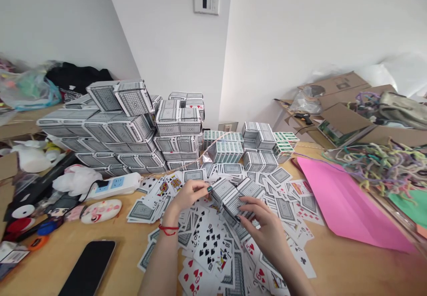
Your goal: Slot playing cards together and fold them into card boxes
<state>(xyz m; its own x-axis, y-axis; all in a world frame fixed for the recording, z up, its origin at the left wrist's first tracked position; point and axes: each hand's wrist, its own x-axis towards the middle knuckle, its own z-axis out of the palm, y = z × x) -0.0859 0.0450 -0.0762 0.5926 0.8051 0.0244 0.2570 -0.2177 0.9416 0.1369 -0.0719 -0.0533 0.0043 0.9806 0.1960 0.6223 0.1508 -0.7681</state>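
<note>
A block of patterned grey-backed playing cards (230, 196), folded into joined box shapes, sits over the loose cards in the middle of the table. At its left corner, the fingertips of my left hand (189, 194) are pinched together against the edge. My right hand (262, 216) grips the near right side, its fingers bent over the top and the thumb lower down. Loose playing cards (208, 245), some face up and some face down, spread beneath and around both hands. The undersides of the fingers are partly hidden.
Stacked card blocks (130, 129) rise at the back left, with smaller card blocks (260, 140) and green-white card boxes (229, 151) behind the hands. A phone (88, 267), power strip (115, 185) and white plush (77, 181) lie left. Pink paper (343, 207) and tangled yarn (376, 167) are right.
</note>
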